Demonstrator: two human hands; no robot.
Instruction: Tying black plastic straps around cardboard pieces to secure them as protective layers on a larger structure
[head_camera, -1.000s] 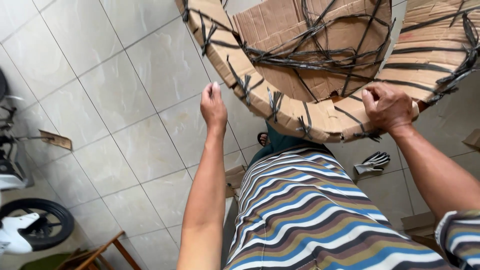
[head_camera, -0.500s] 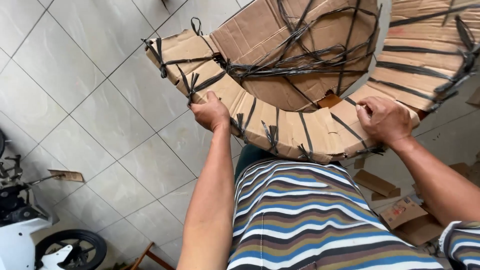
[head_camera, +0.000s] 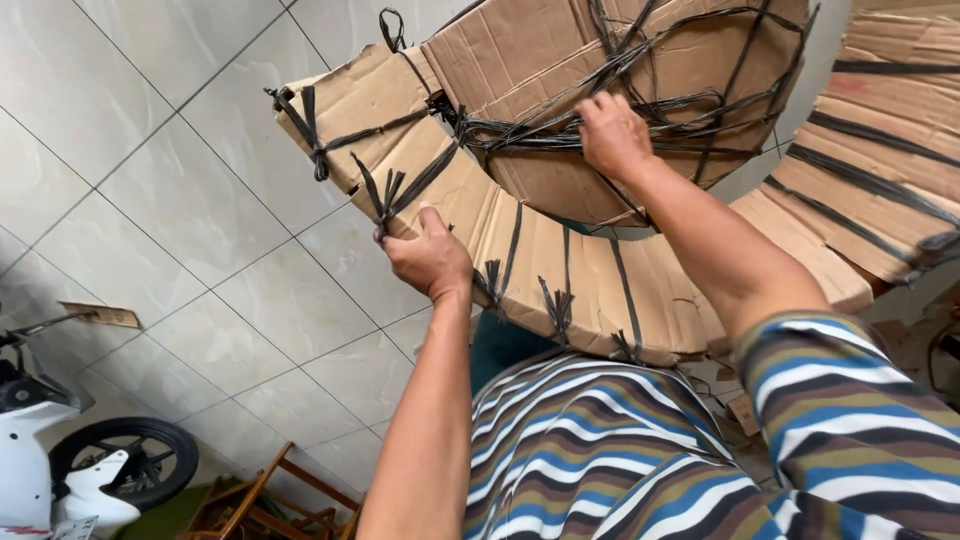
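A large ring of brown cardboard pieces (head_camera: 580, 280), tied together with black plastic straps, is held up in front of me. My left hand (head_camera: 430, 258) grips the ring's lower left edge next to a strap knot. My right hand (head_camera: 612, 135) reaches up to the inner cardboard panel (head_camera: 540, 60) and rests on the tangle of black straps (head_camera: 690, 110) crossing it, fingers curled around them. My striped shirt fills the lower right.
White floor tiles (head_camera: 180, 200) lie below at left. A white scooter with a black wheel (head_camera: 110, 465) stands at the lower left, beside a wooden frame (head_camera: 270, 500). A small cardboard scrap (head_camera: 100, 315) lies on the tiles. More strapped cardboard (head_camera: 890, 150) curves at right.
My right hand left the ring's lower right edge and moved up to the straps on the inner panel. The left hand shifted its grip along the ring's edge, and the ring sits more to the right.
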